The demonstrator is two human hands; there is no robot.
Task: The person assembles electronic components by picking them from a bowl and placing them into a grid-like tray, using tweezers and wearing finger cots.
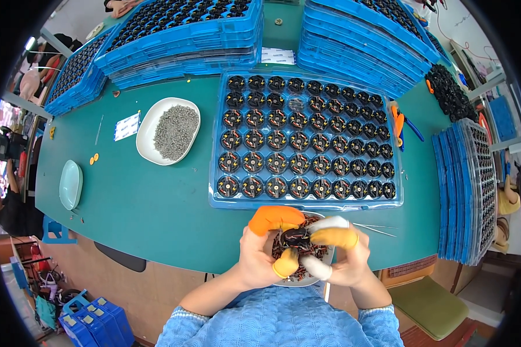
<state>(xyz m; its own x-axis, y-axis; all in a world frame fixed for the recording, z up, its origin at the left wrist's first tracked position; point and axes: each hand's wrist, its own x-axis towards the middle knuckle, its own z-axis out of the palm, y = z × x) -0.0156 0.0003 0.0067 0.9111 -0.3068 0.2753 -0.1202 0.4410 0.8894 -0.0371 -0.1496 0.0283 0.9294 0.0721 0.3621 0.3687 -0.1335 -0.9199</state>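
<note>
Both my hands are closed on a round black part, held between the fingertips near the table's front edge. My left hand grips it from the left, with orange and yellow covers on its fingertips. From the right, my right hand pinches it with fingers in white and yellow covers. Under the hands stands a pale bowl of small red and black pieces, partly hidden by them. Just beyond lies a clear-and-blue tray with rows of similar round black parts; one pocket in it holds no part.
A white dish of small grey metal pieces sits left of the tray, and a pale green dish farther left. Stacked blue trays rise behind; more trays stand right. Pliers and thin metal rods lie nearby.
</note>
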